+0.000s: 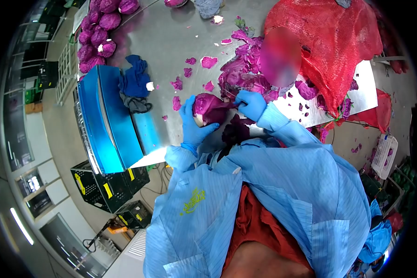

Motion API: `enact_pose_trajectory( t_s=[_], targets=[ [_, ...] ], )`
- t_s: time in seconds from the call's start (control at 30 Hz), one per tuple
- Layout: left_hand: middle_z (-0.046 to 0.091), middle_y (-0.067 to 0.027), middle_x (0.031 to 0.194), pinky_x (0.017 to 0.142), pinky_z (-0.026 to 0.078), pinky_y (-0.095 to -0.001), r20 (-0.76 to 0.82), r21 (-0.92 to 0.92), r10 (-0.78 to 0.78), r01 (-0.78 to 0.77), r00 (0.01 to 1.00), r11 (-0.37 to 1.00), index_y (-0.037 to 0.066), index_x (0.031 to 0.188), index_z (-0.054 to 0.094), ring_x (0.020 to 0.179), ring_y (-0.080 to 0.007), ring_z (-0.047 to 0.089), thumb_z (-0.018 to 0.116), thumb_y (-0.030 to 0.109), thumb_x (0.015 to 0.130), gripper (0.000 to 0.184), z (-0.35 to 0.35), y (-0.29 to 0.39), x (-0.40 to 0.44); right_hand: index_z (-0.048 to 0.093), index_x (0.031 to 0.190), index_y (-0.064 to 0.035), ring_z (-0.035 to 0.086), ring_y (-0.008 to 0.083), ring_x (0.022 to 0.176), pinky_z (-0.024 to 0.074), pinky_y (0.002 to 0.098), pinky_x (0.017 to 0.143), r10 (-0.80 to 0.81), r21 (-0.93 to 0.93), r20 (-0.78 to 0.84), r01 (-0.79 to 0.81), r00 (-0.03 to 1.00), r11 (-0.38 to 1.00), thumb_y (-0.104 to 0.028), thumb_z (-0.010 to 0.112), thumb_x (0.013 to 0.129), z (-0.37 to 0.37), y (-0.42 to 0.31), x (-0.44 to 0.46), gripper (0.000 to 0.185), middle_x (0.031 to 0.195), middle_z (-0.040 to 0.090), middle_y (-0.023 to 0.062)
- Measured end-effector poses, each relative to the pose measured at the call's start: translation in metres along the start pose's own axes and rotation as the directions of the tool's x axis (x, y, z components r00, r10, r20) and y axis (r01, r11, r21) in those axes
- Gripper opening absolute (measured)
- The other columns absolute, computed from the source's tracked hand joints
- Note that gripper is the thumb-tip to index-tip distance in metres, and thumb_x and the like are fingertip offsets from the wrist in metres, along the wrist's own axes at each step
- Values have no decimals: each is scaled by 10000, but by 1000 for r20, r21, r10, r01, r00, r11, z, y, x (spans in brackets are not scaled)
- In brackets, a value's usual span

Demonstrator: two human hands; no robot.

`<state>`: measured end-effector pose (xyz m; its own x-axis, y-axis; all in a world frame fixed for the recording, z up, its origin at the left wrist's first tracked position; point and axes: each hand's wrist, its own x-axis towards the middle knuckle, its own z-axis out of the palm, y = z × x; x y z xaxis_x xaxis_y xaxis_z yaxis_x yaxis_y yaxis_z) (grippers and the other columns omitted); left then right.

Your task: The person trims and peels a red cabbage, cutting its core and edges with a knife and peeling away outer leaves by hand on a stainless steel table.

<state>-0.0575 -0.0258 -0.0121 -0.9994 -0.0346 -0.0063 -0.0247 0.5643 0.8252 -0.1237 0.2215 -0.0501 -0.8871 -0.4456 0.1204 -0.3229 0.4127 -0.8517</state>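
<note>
A red cabbage (207,107) rests on the steel table, its pale cut stem end facing my left side. My blue-gloved left hand (193,125) wraps round it, thumb below and fingers along its left side. An outer cabbage leaf (225,105) stretches from the head to my right hand (252,105), also blue-gloved, which is closed on its end. A thin, pale line like a narrow blade shows beside the right fist; I cannot make out what it is. Dark loose leaves (237,129) lie just under the hands, and a heap of peeled leaves (243,69) lies beyond them.
Whole red cabbages (99,34) are piled at the far left. A blue metal box (109,118) stands on the left table edge, beside blue and grey cloths (135,76). Red mesh sacks (329,41) cover the right side. Black crates (104,187) sit below left.
</note>
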Motion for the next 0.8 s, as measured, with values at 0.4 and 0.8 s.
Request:
enact_pose_trajectory(
  t_s=[0.4, 0.8],
  targets=[
    [398, -186, 1309, 1064, 359, -424, -9, -36, -22, 22, 1000, 999, 41, 1423, 349, 1225, -351, 428, 915, 365, 559, 1083, 0, -22, 33, 494, 1272, -36, 625, 232, 874, 494, 331, 824, 213, -107, -489, -300, 846, 948, -153, 607, 907, -103, 31, -36, 399, 1136, 638, 151],
    [421, -204, 1272, 1047, 348, -430, -119, 147, -82, 100, 989, 984, 10, 1391, 373, 1182, -361, 434, 898, 385, 585, 1032, 40, 24, -2, 575, 1038, -67, 625, 384, 873, 497, 457, 752, 153, -75, 153, -143, 976, 987, -262, 476, 977, -9, -54, -40, 227, 980, 618, 182]
  ],
)
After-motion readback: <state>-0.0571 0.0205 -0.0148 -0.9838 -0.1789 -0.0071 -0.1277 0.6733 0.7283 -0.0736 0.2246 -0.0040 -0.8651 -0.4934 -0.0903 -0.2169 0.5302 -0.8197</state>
